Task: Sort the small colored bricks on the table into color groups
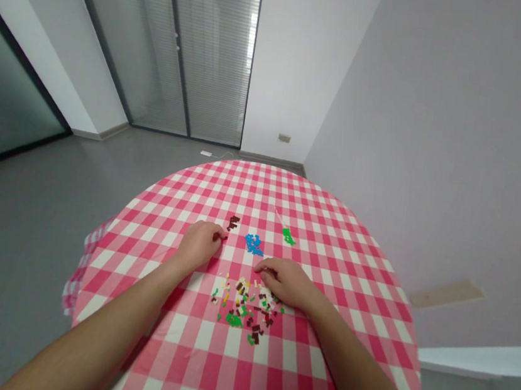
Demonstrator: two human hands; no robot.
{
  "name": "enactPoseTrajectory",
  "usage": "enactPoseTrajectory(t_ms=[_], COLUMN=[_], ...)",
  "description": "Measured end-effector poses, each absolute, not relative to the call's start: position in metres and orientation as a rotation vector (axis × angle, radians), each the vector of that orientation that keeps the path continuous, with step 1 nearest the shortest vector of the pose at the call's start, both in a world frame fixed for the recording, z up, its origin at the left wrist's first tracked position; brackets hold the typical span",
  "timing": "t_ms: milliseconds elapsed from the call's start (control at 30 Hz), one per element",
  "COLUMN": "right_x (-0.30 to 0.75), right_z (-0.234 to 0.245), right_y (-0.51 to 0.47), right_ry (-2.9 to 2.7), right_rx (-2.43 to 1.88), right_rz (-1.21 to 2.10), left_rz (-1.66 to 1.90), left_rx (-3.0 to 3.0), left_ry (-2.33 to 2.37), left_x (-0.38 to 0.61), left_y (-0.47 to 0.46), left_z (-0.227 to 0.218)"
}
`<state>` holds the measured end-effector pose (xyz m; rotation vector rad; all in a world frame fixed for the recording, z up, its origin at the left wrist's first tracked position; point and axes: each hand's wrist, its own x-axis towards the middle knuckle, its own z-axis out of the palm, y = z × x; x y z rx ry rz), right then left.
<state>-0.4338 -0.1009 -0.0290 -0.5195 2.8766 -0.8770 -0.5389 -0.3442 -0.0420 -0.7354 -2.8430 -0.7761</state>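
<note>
My left hand [201,242] is pinched at the fingertips on a small dark brown brick [225,237]. Just beyond it lies a little group of dark brown bricks [233,222]. To its right sits a cluster of blue bricks [253,243]. My right hand [286,282] hovers or rests beside the far right part of a mixed pile of tiny bricks [239,309], its fingers curled together; anything between them is too small to make out. The pile mixes green, brown, white and yellow pieces. A group of green bricks [288,236] lies beyond my right hand.
A red-and-white checked cloth [261,185] covers the round table. Behind it stand a glass partition with blinds [211,56] and a white wall with an outlet [284,138]. A white power strip [206,153] lies on the grey floor.
</note>
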Motion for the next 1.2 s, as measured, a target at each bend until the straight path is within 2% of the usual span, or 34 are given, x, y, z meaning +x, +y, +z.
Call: enactPoseTrajectory(t_ms=[233,667,900,1200], right_x=[-0.435,-0.433,-0.428,-0.425], right_z=[-0.030,-0.025,-0.026,-0.020], right_y=[-0.100,-0.106,-0.130,-0.137], right_ry=[2.873,2.910,2.853,2.839], right_rx=[-0.489,-0.557,-0.817,-0.823], right_rz=[-0.900,-0.983,-0.900,-0.824], left_rz=[-0.646,-0.537,-0.697,-1.017], left_rx=[-1.086,-1.017,-1.006,-0.881], left_ry=[-2.796,-2.839,-2.846,-2.830], left_x=[-0.543,-0.539,-0.539,-0.537], left_y=[-0.350,-0.344,-0.343,-0.346], left_z=[-0.045,-0.046,-0.044,-0.037])
